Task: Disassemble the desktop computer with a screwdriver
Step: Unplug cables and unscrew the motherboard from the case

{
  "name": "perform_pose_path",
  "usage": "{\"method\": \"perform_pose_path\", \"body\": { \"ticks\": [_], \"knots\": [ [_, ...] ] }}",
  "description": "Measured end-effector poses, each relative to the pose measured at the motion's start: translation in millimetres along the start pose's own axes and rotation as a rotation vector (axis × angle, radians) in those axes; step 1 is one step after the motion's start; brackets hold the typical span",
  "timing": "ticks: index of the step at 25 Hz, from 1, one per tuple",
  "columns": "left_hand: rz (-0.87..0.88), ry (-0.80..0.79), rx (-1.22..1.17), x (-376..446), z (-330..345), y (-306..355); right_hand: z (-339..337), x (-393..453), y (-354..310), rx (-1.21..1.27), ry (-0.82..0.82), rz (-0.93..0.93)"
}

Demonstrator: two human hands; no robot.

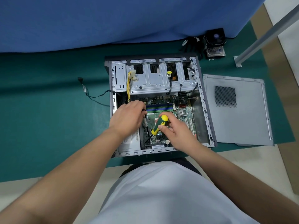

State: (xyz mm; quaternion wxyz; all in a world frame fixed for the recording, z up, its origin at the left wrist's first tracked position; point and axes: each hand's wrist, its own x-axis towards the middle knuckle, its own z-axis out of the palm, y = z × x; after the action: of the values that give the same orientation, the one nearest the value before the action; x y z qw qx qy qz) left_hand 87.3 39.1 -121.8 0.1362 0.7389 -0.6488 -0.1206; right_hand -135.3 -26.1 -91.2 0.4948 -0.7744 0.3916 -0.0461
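Note:
An open desktop computer case (208,120) lies on its side on a green mat, its green motherboard (182,109) exposed. My right hand (176,131) grips a screwdriver (159,125) with a green and yellow handle, its dark shaft slanting down-left to the board's lower left area. My left hand (127,117) is inside the case over the left part of the board, fingers curled around black cables (144,120). A grey power supply (131,143) lies under my left wrist. The screwdriver tip is too small to make out.
The removed side panel (234,110) lies flat to the right of the case. A CPU cooler with fan (215,42) and loose black cables sit behind the case by a blue partition. A black cable (95,96) trails left. A metal post (265,34) stands at the right.

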Motion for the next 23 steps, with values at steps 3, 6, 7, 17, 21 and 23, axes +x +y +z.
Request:
{"method": "perform_pose_path", "body": {
  "ticks": [3, 6, 7, 17, 21, 23],
  "knots": [
    [-0.001, 0.002, 0.001, 1, 0, 0, 1, -1, -2, -0.012, -0.021, -0.01],
    [-0.007, -0.009, -0.001, 1, 0, 0, 2, -5, -5, -0.111, -0.081, -0.087],
    [-0.006, -0.008, -0.002, 1, 0, -1, 3, -6, -6, -0.14, -0.101, -0.111],
    [-0.004, -0.029, -0.028, 3, -4, 0, -8, -8, -24, -0.491, -0.298, -0.256],
    [-0.013, -0.031, -0.044, 1, -6, 0, -13, -2, -33, -0.682, -0.319, -0.348],
    [-0.011, -0.033, -0.048, 0, -6, 1, -14, 1, -37, -0.727, -0.343, -0.376]
  ]
}}
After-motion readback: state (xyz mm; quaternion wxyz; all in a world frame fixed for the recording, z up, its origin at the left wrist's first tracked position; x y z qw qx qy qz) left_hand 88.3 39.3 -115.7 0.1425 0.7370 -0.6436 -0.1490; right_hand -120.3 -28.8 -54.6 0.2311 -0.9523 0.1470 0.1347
